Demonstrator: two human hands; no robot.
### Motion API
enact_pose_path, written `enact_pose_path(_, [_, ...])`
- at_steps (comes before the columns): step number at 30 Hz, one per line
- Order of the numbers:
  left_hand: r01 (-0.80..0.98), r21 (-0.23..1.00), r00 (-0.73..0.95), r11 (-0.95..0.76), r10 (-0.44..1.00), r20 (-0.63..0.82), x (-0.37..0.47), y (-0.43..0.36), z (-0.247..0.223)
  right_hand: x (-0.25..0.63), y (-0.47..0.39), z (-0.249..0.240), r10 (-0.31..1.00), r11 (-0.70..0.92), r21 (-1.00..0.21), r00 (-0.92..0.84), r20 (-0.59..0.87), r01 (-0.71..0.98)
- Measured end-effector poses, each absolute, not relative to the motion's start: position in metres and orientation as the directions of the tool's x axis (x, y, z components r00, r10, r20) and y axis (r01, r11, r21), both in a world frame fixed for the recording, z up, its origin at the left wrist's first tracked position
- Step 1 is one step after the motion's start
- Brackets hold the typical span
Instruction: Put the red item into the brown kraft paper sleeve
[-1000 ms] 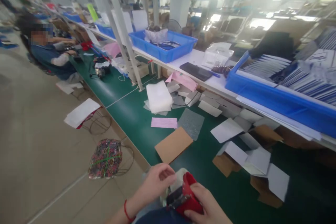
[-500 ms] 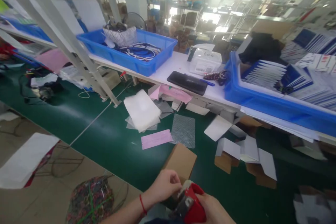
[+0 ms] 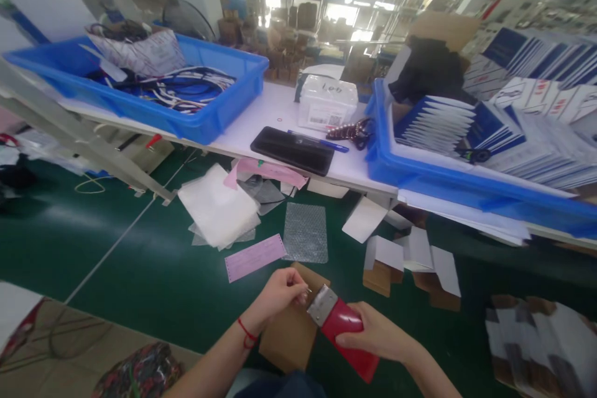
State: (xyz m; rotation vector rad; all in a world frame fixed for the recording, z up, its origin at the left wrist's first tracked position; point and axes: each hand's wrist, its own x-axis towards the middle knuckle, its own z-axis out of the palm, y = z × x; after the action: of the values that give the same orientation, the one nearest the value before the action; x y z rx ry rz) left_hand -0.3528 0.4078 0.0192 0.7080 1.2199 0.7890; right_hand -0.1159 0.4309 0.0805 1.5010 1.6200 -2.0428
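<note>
While over the green surface (image 3: 153,273):
Right hand (image 3: 373,336): clamped on red tape dispenser (image 3: 347,333).
Left hand (image 3: 277,292): pinched together at its metal blade (image 3: 321,305).

We see red dispenser (image 3: 349,339): glossy smooth plastic, dull grey metal blade plate at tip. Under it, brown cardboard (image 3: 289,336), matt. Bubble bag (image 3: 306,233) clear, dimpled plastic. Pink slip (image 3: 255,257) matt paper. We note green mat (image 3: 153,273) smooth, faint sheen. Blue bins (image 3: 224,109) glossy plastic. White foam sheets (image 3: 217,208) soft, matt.
</note>
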Motion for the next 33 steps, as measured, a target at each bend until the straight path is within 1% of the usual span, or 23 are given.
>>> enact_pose_path(2, [-0.135, 0.819, 0.126, 0.557, 0.830, -0.543, -0.358, 0.418, 0.009, -0.108, 0.441, 0.072, 0.410, -0.411, -0.655, -0.513, -0.754, 0.634])
enact_pose_path(4, [-0.096, 0.830, 0.048, 0.549, 0.836, -0.547, -0.373, 0.428, 0.001, -0.098, 0.447, 0.062, 0.384, -0.376, -0.618, -0.491, -0.782, 0.690])
enact_pose_path(6, [-0.028, 0.846, -0.028, 0.533, 0.846, -0.533, -0.393, 0.438, -0.006, -0.085, 0.448, 0.050, 0.401, -0.326, -0.561, -0.426, -0.811, 0.761])
enact_pose_path(8, [0.047, 0.853, -0.013, 0.520, 0.854, -0.520, -0.409, 0.447, -0.012, -0.072, 0.447, 0.039, 0.432, -0.297, -0.526, -0.379, -0.819, 0.797])
enact_pose_path(10, [0.105, 0.854, -0.002, 0.509, 0.859, -0.511, -0.414, 0.451, -0.020, -0.061, 0.444, 0.029, 0.438, -0.305, -0.520, -0.367, -0.821, 0.798])
enact_pose_path(14, [0.203, 0.843, -0.135, 0.497, 0.867, -0.479, -0.397, 0.448, -0.039, -0.048, 0.439, 0.012, 0.431, -0.354, -0.512, -0.349, -0.832, 0.782])
enact_pose_path(16, [0.237, 0.842, -0.151, 0.484, 0.875, -0.461, -0.388, 0.444, -0.048, -0.044, 0.438, 0.004, 0.425, -0.369, -0.506, -0.342, -0.838, 0.780])
enact_pose_path(23, [0.258, 0.853, -0.169, 0.454, 0.890, -0.423, -0.382, 0.444, -0.062, -0.037, 0.443, -0.016, 0.447, -0.325, -0.512, -0.348, -0.824, 0.795])
enact_pose_path(26, [0.249, 0.854, -0.169, 0.457, 0.889, -0.426, -0.381, 0.442, -0.062, -0.038, 0.448, -0.015, 0.449, -0.312, -0.542, -0.382, -0.808, 0.780])
enact_pose_path(30, [0.242, 0.869, -0.168, 0.432, 0.900, -0.401, -0.377, 0.435, -0.054, -0.036, 0.448, -0.008, 0.464, -0.300, -0.569, -0.404, -0.788, 0.766])
enact_pose_path(33, [0.234, 0.884, -0.143, 0.405, 0.913, -0.381, -0.372, 0.436, -0.040, -0.030, 0.436, -0.005, 0.467, -0.362, -0.575, -0.391, -0.793, 0.734])
